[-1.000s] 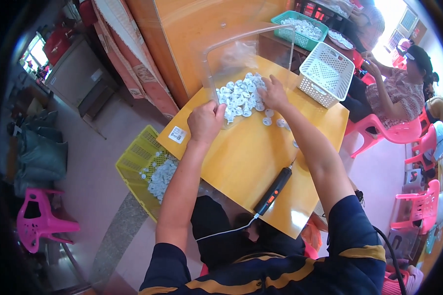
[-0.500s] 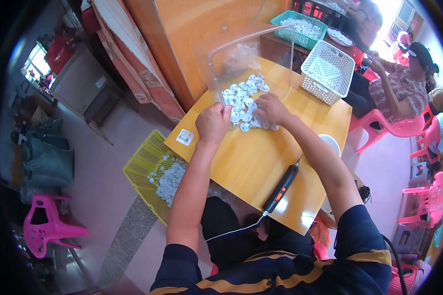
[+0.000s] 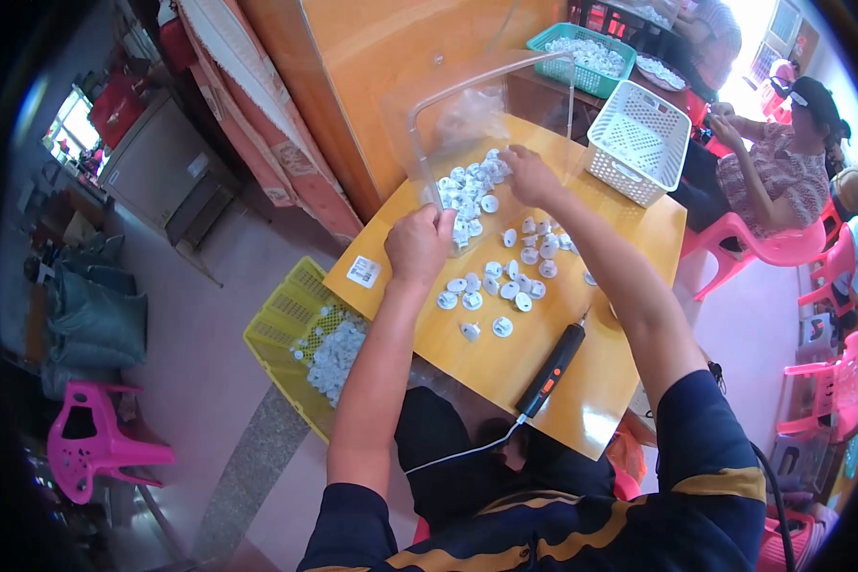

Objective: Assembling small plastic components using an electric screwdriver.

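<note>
A clear plastic bin [image 3: 491,71] lies tipped toward me on the wooden table [image 3: 467,357]. My left hand [image 3: 418,246] is closed around its near left rim. Inside the bin is a heap of small round white plastic pieces [image 3: 462,186]. At the heap's right side is my right hand [image 3: 532,178], its fingers loosely bent and apart, partly hidden and touching the pieces. More white pieces [image 3: 510,286] are spread on the table in front of the bin, several showing small posts. A black electric screwdriver [image 3: 551,370] with orange buttons lies to their right.
Left of the table, a yellow basket [image 3: 286,310] holds more pale pieces. A white basket [image 3: 629,176] stands at the table's far right corner, and a green basket [image 3: 553,40] of white pieces is behind. A person [image 3: 782,162] sits on a pink chair [image 3: 753,243] at right.
My right hand has moved away from me, deeper into the bin. Many white pieces have come out and spread over the table toward me. My left hand keeps its hold on the rim.
</note>
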The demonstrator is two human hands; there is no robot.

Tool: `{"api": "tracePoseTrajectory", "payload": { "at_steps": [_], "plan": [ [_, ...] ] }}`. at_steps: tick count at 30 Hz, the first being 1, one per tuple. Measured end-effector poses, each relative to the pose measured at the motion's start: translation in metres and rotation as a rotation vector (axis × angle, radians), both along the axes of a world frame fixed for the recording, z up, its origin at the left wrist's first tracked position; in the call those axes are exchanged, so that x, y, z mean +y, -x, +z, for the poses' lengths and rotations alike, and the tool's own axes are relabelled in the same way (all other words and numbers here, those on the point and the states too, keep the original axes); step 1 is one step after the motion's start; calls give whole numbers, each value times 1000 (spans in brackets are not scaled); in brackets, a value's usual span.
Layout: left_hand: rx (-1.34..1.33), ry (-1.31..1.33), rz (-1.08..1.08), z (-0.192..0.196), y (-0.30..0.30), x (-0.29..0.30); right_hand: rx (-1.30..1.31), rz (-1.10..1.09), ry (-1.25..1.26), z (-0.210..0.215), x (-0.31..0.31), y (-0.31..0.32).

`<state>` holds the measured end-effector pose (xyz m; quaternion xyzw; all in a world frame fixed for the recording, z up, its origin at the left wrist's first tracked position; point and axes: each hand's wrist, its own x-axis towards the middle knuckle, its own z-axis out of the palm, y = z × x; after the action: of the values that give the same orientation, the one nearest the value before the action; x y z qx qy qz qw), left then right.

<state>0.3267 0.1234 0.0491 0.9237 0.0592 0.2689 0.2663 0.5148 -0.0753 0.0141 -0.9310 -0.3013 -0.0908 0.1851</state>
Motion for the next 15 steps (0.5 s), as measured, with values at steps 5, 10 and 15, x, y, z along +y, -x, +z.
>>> {"api": "tracePoseTrajectory", "payload": {
  "at_steps": [5, 10, 15],
  "plan": [
    [-26, 18, -12, -4, 3, 3, 48, -2, 167, -14, 13, -31],
    [-15, 36, -32, 0, 2, -2, 68, -51, 130, -25, 5, -36],
    [-9, 9, -12, -3, 4, 2, 116, -11, 89, -12, -8, 4]
  ]
}}
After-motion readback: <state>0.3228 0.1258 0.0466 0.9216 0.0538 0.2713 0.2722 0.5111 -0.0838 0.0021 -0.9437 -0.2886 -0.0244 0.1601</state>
